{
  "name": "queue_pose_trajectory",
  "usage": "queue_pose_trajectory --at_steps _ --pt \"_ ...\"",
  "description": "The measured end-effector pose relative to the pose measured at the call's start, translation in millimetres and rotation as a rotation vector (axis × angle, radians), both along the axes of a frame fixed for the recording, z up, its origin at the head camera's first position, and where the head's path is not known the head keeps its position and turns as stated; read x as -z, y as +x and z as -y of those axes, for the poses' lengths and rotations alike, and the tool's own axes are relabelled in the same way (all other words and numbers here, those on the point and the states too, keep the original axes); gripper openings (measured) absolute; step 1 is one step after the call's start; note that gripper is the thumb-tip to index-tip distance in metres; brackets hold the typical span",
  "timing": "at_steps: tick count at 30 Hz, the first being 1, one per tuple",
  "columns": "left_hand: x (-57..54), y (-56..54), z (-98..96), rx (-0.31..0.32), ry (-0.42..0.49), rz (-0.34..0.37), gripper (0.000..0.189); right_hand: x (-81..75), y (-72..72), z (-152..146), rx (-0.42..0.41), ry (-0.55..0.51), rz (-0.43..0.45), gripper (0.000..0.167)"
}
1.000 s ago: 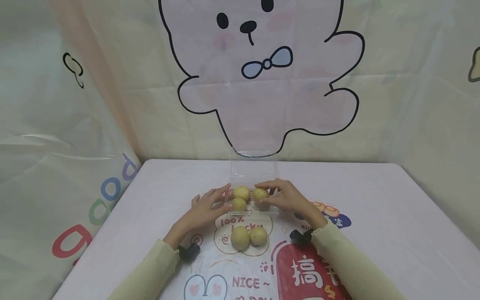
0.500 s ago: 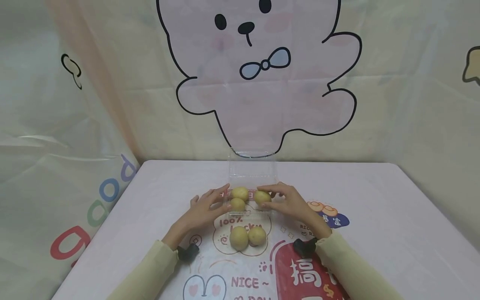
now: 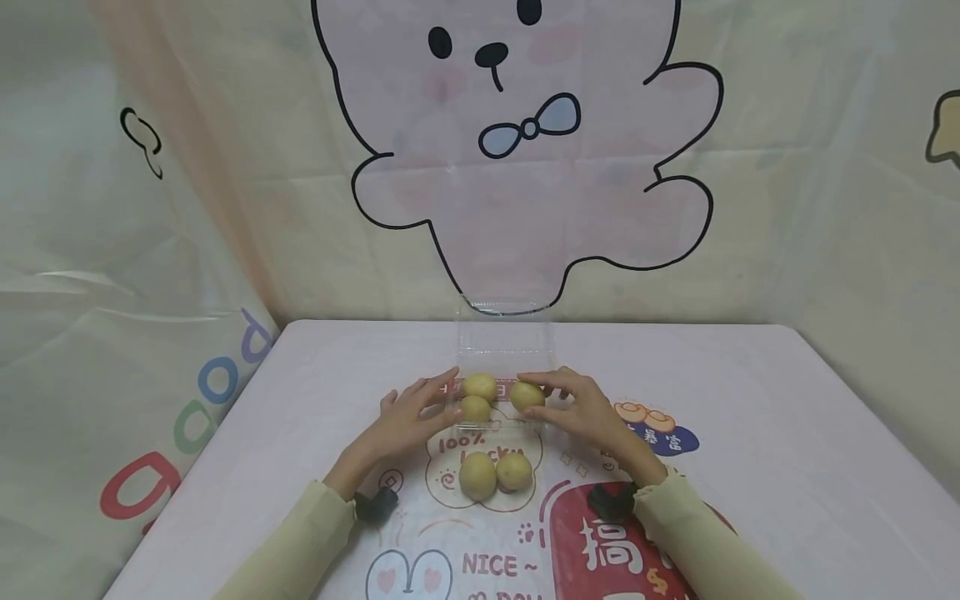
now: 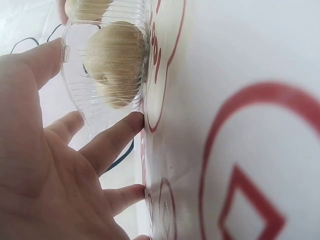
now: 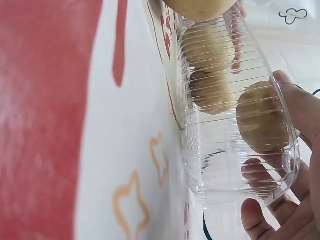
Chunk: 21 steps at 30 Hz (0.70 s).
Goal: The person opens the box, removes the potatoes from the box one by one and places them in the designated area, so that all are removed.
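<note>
A clear plastic clamshell box (image 3: 501, 421) stands on the table, its lid raised at the back. Two potatoes (image 4: 116, 50) sit in its left part. My left hand (image 3: 411, 415) lies along the left side of the box, fingers spread and thumb tip at the rim. In my right hand (image 3: 581, 406), thumb and fingers pinch another potato (image 3: 527, 397) at the box's right side. The right wrist view has that potato (image 5: 262, 116) high inside the wall, above the box floor, with the thumb on its near side.
Two more potatoes, a larger one (image 3: 477, 477) and a smaller one (image 3: 514, 472), lie on the printed tabletop (image 3: 375, 350) in front of the box. A curtain with a bear drawing (image 3: 510, 192) hangs behind the table.
My right hand has shifted slightly to the right with its potato, away from the two in the box. The left hand keeps its place at the box's side.
</note>
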<state>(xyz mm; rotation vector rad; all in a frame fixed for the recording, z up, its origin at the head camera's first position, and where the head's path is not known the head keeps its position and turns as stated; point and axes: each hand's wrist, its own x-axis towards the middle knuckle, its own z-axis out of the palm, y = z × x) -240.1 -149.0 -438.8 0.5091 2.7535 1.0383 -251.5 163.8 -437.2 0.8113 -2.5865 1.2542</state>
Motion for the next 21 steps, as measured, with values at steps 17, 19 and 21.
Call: queue_pose_trajectory --at_steps 17,19,21 --pt "0.7 0.3 0.0 -0.001 0.002 0.000 0.074 0.3 2.1 -0.8 -0.009 -0.042 -0.021 0.049" --pt "0.9 0.2 0.1 -0.001 0.004 -0.001 0.073 -0.4 3.4 -0.7 0.000 -0.044 -0.021 0.049" --pt "0.5 0.3 0.1 0.001 0.008 -0.002 0.073 -1.0 4.5 -0.6 0.011 -0.043 -0.023 0.049"
